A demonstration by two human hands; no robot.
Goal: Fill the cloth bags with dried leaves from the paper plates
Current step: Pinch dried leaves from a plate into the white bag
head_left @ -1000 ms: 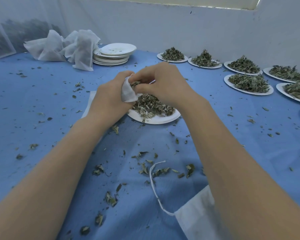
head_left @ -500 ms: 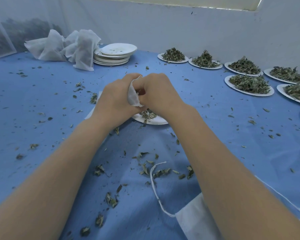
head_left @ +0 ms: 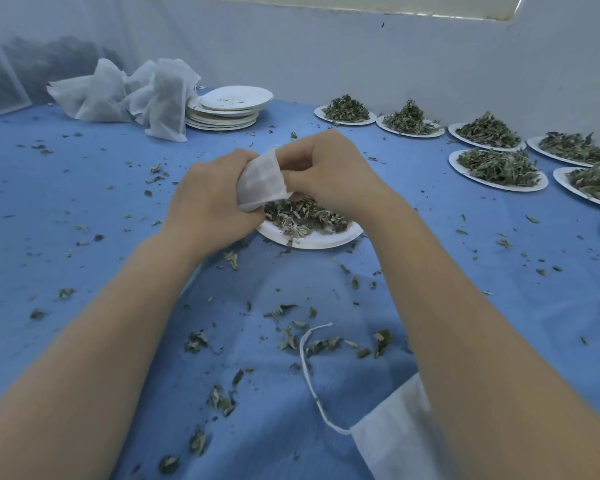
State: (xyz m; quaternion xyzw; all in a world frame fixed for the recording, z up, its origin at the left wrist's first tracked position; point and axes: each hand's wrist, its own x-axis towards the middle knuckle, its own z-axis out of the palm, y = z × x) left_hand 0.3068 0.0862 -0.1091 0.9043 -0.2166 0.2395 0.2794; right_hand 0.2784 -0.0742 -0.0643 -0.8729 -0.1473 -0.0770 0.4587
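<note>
Closest to the person, at the table's near edge, a flat white cloth bag (head_left: pixel 392 441) lies partly under the right forearm, its drawstring (head_left: pixel 307 368) looping out across the blue table cover (head_left: pixel 66 237) among scattered leaf crumbs (head_left: pixel 222 401). Further in, both hands meet over a paper plate (head_left: pixel 312 239) that carries a low heap of dried leaves (head_left: pixel 302 213). The left hand (head_left: pixel 210 206) has its fingers curled round a small cloth bag (head_left: pixel 262 181), bunching the fabric, while the right hand (head_left: pixel 329 171) pinches the bag's other edge between thumb and bent fingers, so the bag hangs between them just above the plate's left side (whether its mouth is open I cannot tell from here). Beyond, to the left, a stack of empty plates (head_left: pixel 227 110) sits beside a crumpled heap of white bags (head_left: pixel 136 95). Along the far right, near the pale wall (head_left: pixel 361 57), more plates piled with leaves (head_left: pixel 499 168) stand in rows.
</note>
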